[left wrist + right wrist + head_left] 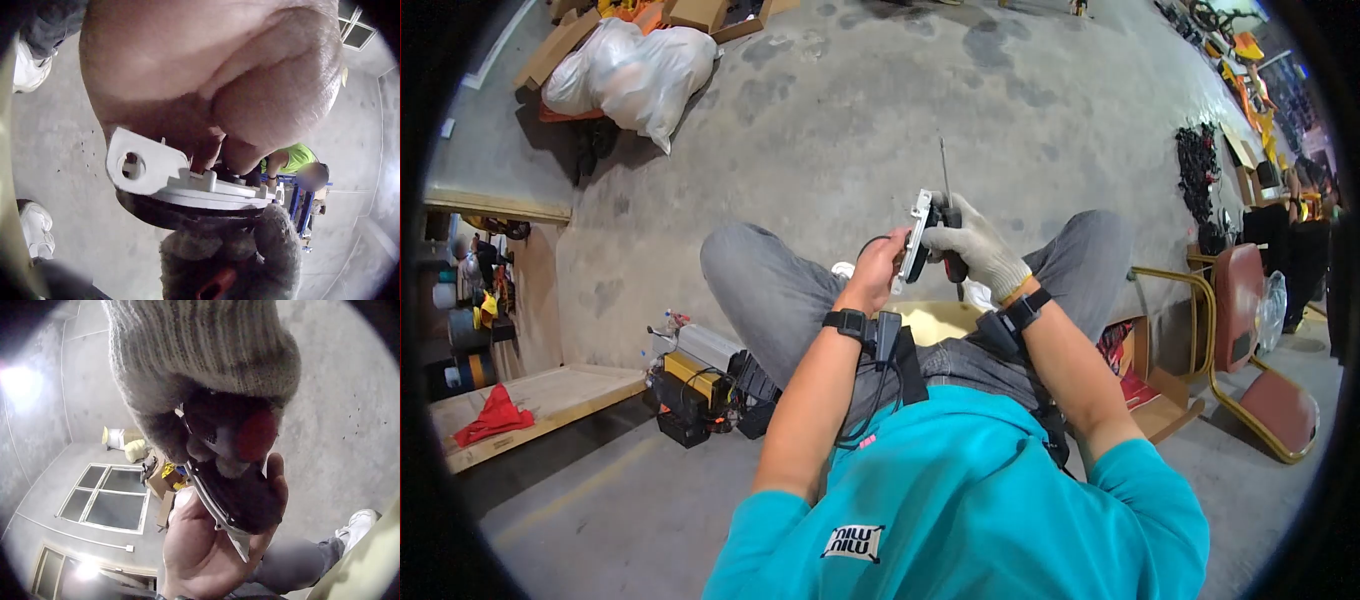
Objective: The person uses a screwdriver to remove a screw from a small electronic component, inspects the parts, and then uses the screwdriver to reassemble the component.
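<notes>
Currently in hand: white-and-black housing (914,250), up between both hands, well above the concrete floor (830,150).
Left grip: bare left hand (878,270) clamped on the housing, thumb and fingers on opposite sides; likely the one steadying it.
Right grip: gloved right hand (977,243) wrapped round the screwdriver (956,265), fingertips also against the housing's black side; probably keeps the tool ready while helping support the part.
Screwdriver shank: points away from the body, tip in air, off the housing; looks parked, not driving.
Housing pose: on edge, white side toward left hand, black side toward glove; likely lets each hand back up one face.
White tab (132,165): juts past the fingers at one end, hole uncovered; reads as a mounting ear.
Glove (200,356): right only; bare left presumably for feel.
</notes>
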`<state>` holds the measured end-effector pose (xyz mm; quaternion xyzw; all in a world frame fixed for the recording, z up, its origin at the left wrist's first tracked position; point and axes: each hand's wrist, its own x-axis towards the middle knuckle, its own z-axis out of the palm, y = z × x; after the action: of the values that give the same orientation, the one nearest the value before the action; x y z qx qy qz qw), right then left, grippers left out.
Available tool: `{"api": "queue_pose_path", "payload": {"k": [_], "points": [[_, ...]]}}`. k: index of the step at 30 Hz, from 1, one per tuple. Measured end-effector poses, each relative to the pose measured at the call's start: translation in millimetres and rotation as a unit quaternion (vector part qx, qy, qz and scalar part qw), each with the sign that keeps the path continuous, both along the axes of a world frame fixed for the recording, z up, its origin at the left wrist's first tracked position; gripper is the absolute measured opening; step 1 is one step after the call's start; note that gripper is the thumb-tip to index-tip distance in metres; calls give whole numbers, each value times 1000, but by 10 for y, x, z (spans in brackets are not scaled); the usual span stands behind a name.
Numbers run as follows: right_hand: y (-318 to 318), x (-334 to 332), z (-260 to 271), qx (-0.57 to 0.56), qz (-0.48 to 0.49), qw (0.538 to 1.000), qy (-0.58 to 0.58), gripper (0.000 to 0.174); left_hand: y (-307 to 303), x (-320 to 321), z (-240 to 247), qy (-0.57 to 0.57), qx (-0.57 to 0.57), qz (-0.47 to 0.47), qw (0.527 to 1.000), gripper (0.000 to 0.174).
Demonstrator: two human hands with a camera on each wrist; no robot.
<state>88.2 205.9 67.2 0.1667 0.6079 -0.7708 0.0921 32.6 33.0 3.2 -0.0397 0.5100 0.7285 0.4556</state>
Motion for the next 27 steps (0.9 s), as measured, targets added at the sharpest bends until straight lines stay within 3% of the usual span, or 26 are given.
{"api": "queue_pose_path", "payload": {"k": [10,13,15,20,27], "points": [[7,6,-43,-87,-43,995,13,63,-36,-39,-164,-98,128,34,986,40],[61,-33,-110,-86,-43,995,12,62,-1,-20,-88,-115,98,66,986,42],[60,-16,-133,-48,-44,998,-9,48,-21,-4,-139,-113,110,53,986,42],[110,3,-119,6,-31,999,-17,40,-65,-39,-236,-121,151,20,981,43],[403,-2,-81,-17,-36,999,-27,32,-79,-111,-65,-71,118,105,985,42]]}}
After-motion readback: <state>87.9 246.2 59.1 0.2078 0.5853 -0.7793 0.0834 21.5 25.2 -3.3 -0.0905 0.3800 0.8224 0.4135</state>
